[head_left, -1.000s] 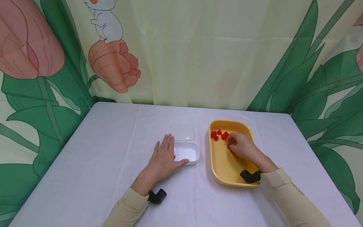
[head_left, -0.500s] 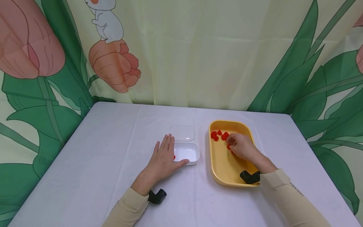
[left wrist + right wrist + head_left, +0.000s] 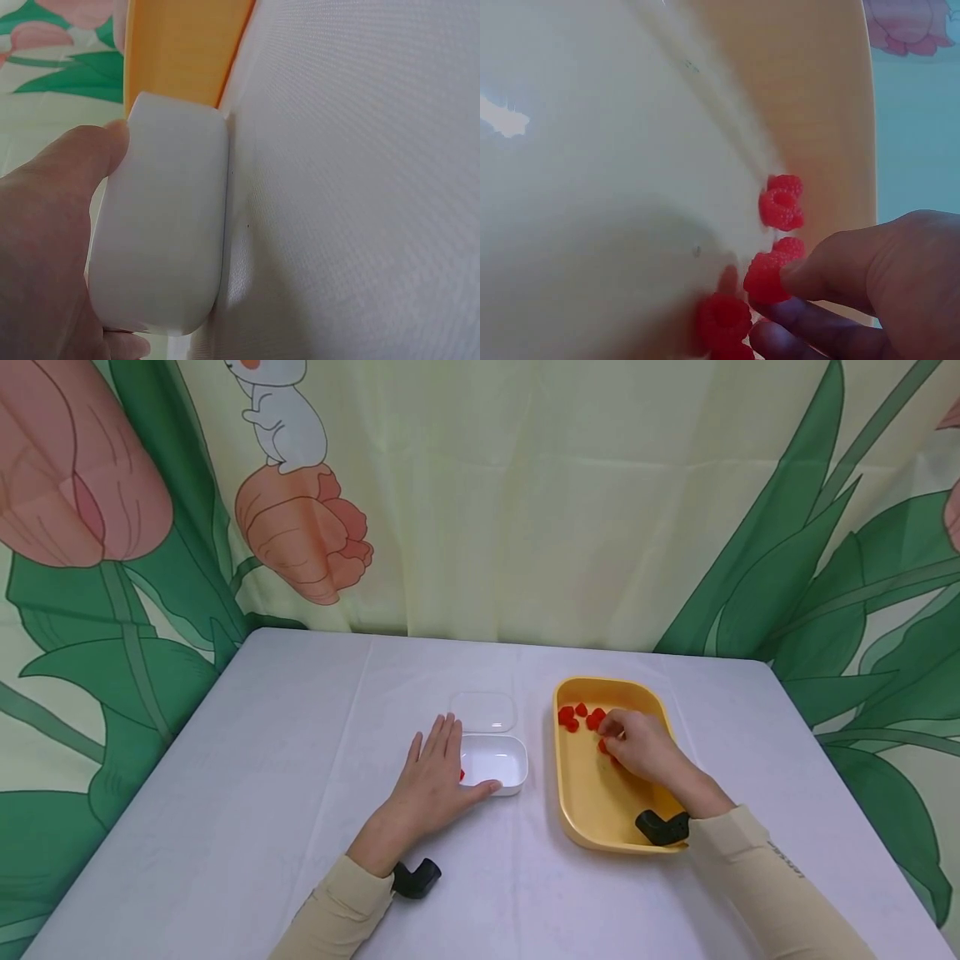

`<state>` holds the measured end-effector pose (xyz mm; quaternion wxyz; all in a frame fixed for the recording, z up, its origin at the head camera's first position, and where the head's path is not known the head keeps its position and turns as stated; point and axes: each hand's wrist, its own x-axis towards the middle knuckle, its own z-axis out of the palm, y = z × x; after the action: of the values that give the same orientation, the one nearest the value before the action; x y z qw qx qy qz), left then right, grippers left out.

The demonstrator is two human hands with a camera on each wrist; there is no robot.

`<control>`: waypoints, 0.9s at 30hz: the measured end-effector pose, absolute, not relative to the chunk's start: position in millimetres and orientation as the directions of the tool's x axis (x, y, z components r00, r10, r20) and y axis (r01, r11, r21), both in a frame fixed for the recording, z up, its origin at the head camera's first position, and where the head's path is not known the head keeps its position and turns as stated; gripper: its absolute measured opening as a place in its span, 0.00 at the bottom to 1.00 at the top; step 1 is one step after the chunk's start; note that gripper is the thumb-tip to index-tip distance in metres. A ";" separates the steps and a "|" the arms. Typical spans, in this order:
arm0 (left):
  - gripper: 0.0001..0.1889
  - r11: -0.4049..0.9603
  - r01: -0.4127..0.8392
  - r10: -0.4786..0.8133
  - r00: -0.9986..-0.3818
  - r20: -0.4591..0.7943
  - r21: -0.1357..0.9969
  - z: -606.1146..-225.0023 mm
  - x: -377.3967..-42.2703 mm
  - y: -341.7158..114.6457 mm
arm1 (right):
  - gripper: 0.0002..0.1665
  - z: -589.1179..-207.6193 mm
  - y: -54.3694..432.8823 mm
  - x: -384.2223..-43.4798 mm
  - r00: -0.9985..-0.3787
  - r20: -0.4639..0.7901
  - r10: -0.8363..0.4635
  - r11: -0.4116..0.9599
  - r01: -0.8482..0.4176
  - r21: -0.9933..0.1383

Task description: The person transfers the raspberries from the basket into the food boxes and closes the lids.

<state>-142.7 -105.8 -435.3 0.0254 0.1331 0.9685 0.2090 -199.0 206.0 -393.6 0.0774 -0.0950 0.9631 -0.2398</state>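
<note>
In the head view my left hand lies with straight fingers along the left side of a small white box. Its thumb rests at the near rim, as the left wrist view also shows on the white box wall. A bit of red raspberry shows inside, beside the fingers. Over the yellow tray, my right hand pinches a raspberry between thumb and fingers. Close by in the right wrist view are more raspberries, including one near the tray wall and another below the fingertips, a raspberry.
Behind the white box lies a clear plastic lid. Several raspberries sit at the tray's far left corner. A white cloth covers the table, and a printed curtain hangs behind it.
Both hands stay almost where they were. A raspberry by the right fingertips has shifted very slightly to the left.
</note>
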 end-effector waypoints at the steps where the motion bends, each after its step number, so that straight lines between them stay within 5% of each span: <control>1: 0.57 0.877 0.246 0.268 -0.963 0.005 0.412 -435.1 -142.6 -105.7 | 0.09 -393.6 205.9 -199.3 -0.970 -0.105 -0.221 0.866 -0.145 -0.479; 27: 0.57 0.878 0.237 0.262 -0.965 -0.004 0.415 -435.4 -145.0 -105.4 | 0.10 -380.2 193.1 -193.1 -0.966 -0.051 -0.252 0.804 -0.180 -0.566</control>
<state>-145.0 -105.4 -435.4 0.0301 0.1288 0.9687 0.2103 -193.1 193.1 -380.2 0.0619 -0.1139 0.9478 -0.2914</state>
